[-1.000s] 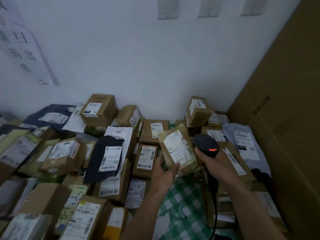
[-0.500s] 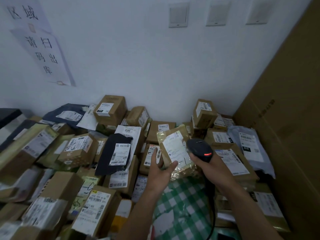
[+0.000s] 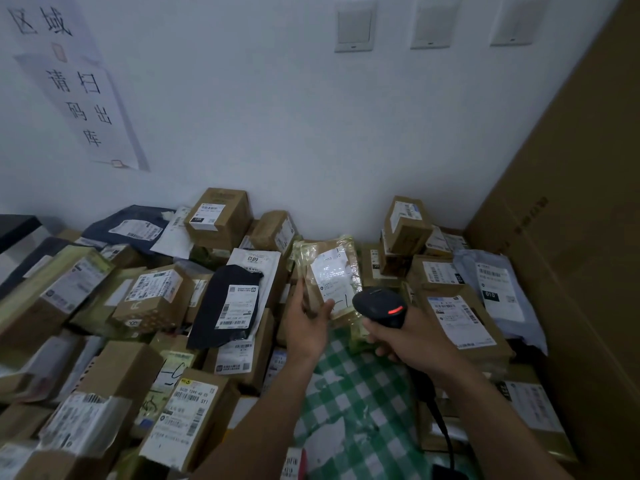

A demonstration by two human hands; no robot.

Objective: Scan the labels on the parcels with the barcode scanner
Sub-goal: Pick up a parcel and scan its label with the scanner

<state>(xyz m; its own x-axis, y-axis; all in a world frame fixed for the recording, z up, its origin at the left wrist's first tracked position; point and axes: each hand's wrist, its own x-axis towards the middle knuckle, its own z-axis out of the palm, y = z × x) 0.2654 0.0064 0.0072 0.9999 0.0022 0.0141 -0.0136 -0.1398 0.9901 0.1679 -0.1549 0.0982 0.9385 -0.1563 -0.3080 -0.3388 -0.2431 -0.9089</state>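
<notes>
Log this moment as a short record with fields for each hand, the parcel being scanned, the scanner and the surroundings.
left hand: left hand holds the taped parcel by its lower left edge, lifted above the pile
right hand: right hand grips the scanner
parcel: brown, wrapped in glossy tape, white label facing the camera, glare on it
scanner: black, red light lit, just right of the label's lower corner, cable trailing down
surroundings: labelled boxes and bags piled against a white wall; green checked bag under the forearms

We are extending both forearms toward twelve o'clock: left hand (image 3: 306, 329) curling, thumb up; right hand (image 3: 414, 341) fisting.
</notes>
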